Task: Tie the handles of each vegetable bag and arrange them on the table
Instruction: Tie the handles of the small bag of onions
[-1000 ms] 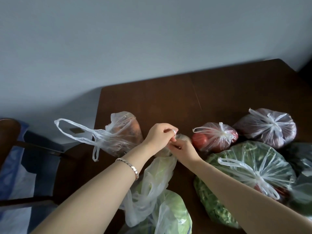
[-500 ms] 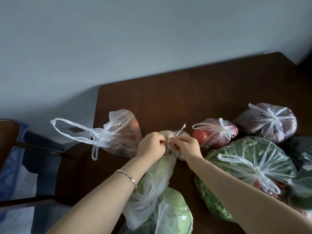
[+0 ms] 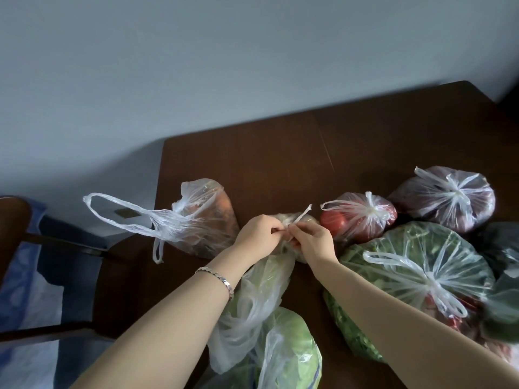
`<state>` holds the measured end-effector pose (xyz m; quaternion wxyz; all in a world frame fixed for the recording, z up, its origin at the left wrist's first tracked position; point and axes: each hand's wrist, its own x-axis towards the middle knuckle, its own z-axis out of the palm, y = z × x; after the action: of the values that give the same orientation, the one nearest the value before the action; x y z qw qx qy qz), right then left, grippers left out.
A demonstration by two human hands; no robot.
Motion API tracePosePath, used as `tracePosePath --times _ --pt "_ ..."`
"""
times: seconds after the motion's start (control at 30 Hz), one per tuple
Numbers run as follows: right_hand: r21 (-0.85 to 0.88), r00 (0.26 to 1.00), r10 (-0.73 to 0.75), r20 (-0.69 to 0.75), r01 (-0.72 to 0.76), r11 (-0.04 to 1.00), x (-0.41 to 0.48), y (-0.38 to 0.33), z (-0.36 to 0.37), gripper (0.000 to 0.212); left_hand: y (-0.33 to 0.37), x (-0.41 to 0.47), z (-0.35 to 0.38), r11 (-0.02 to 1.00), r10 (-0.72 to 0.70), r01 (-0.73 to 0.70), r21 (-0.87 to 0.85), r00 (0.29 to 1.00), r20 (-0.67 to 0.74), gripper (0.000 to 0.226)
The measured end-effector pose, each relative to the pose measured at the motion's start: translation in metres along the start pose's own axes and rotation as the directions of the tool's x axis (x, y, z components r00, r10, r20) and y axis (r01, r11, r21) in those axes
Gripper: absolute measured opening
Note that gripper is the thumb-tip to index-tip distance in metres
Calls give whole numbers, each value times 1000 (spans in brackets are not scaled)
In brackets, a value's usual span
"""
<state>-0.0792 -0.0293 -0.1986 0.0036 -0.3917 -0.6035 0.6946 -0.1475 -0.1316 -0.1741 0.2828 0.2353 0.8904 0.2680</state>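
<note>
A small pale bag (image 3: 304, 219) sits mid-table, mostly hidden behind my hands. My left hand (image 3: 259, 235) and my right hand (image 3: 311, 240) each pinch one of its thin handle strips, fingertips nearly touching; one strip end (image 3: 304, 211) sticks up. An untied bag of orange vegetables (image 3: 205, 220) lies to the left, its handles stretched past the table edge. Tied bags lie on the right: tomatoes (image 3: 362, 217), dark red produce (image 3: 446, 197), greens (image 3: 415, 265). An open bag of cabbage (image 3: 283, 352) lies near me.
The dark wooden table (image 3: 280, 164) stands against a grey wall, with bare surface at the back. A wooden chair (image 3: 16, 220) with blue cloth stands at the left. Darker bags (image 3: 502, 248) crowd the right edge.
My hands dropped onto the small bag and drew together on its handles. One strip end now sticks up between them. The view tilted slightly.
</note>
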Motion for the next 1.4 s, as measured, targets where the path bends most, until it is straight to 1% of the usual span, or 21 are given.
tracePosePath --times 0.03,0.07,0.13,0.23,0.27,0.33,0.4,0.47,0.5,0.67,0.73,0.83,0.9,1.0,1.07,1.13,1.17,1.2,1.3,1.4 --pt "-20 1000 9 1 -9 1000 1 -2 0 4 1 0 0 1000 -13 13 -11 1000 2 18" --pt "-42 1000 3 5 -3 999 2 -3 -1 6 0 1 0 999 -27 27 -30 1000 2 18" --pt "-63 999 -28 19 30 998 1 -3 -3 20 -2 1 -1 996 -59 59 -64 998 -1 21" --pt "-60 988 -139 61 143 988 -7 2 -7 27 -3 3 -1 992 -98 97 -80 995 -8 19" --pt "-119 977 -202 75 210 970 -7 5 -8 28 -3 5 -1 990 -110 110 -86 994 -3 18" --pt "-316 947 -300 117 322 893 -7 10 -9 27 -3 7 -1 984 -143 144 -102 990 16 19" --pt "-484 920 -357 160 388 784 -7 10 -9 31 -4 7 -2 982 -158 161 -99 987 40 21" --pt "-604 879 -425 218 463 649 -8 10 -6 31 -4 6 -4 982 -157 163 -101 986 60 20" --pt "-636 865 -442 237 482 603 -8 10 -4 29 -4 6 -4 982 -155 161 -102 986 63 20" --pt "-696 879 -381 287 464 547 -2 3 -7 19 -7 3 -4 980 -135 141 -137 989 55 21" --pt "-671 884 -376 278 459 583 -2 2 -7 15 -8 1 -4 980 -119 124 -154 992 46 23" --pt "-556 917 -354 184 395 732 -4 4 -7 11 -10 -3 -2 988 -67 70 -139 997 27 17" --pt "-485 934 -339 118 352 801 -4 7 -6 11 -11 -6 1 993 -35 35 -111 999 3 14" --pt "-425 943 -324 77 325 845 -3 9 -4 8 -11 -8 6 997 -27 23 -78 998 -55 17" --pt "-381 951 -304 62 304 873 -2 10 -5 13 -11 -9 9 999 -5 2 -34 995 -100 18" --pt "-278 974 -218 54 225 934 -2 9 -7 19 -12 -10 11 1000 19 -20 -5 990 -136 19" --pt "-236 983 -173 57 182 955 -2 9 -8 19 -12 -10 11 999 33 -32 5 989 -146 20" --pt "-217 987 -144 65 155 964 -1 8 -8 17 -12 -11 12 999 47 -45 15 988 -150 20" --pt "-254 987 -117 113 143 957 -3 3 -10 12 -12 -11 11 997 83 -81 20 984 -157 19" --pt "-161 980 -38 197 70 984 -9 -3 -14 19 -16 -11 11 996 81 -86 -32 988 -135 20"
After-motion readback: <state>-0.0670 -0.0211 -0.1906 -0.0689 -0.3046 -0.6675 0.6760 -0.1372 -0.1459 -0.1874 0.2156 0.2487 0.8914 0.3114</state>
